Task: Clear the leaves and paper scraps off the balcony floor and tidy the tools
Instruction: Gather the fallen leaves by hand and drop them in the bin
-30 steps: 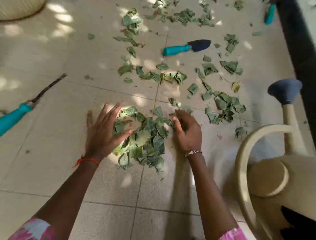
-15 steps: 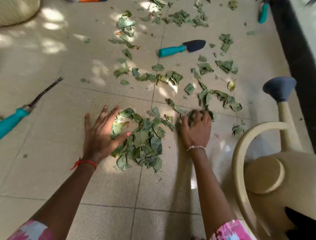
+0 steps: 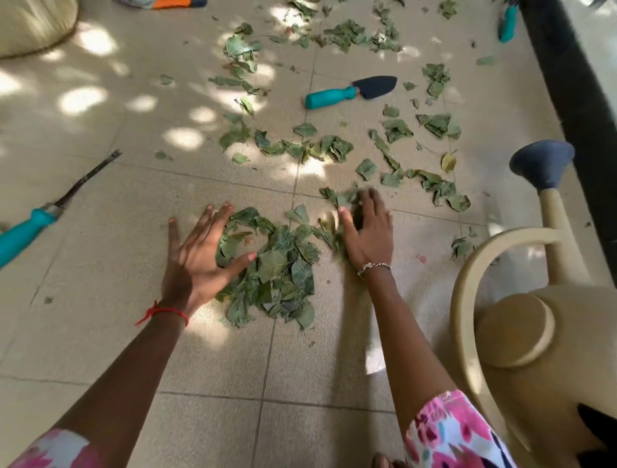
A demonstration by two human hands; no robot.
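Note:
A heap of green leaves [image 3: 278,267] lies on the beige tiled floor between my hands. My left hand [image 3: 200,255] rests flat on the heap's left side, fingers spread. My right hand [image 3: 365,230] lies on the heap's right edge with straight fingers over a few leaves; it is blurred. More loose leaves [image 3: 314,147] are scattered further out across the tiles. A teal-handled trowel [image 3: 350,92] lies among them. A teal-handled hand tool [image 3: 40,217] with a thin dark shaft lies at the left. A small pink scrap [image 3: 421,258] sits right of my right hand.
A large beige watering can [image 3: 521,350] with a blue rose [image 3: 542,163] stands close on the right. A dark rail [image 3: 581,100] runs along the right edge. Another teal handle [image 3: 507,25] lies top right, an orange tool [image 3: 173,3] at the top, a pale woven object [image 3: 30,23] top left.
My right hand reached out to the right, then swept leaves back toward the heap. My left hand stayed on the heap's left side.

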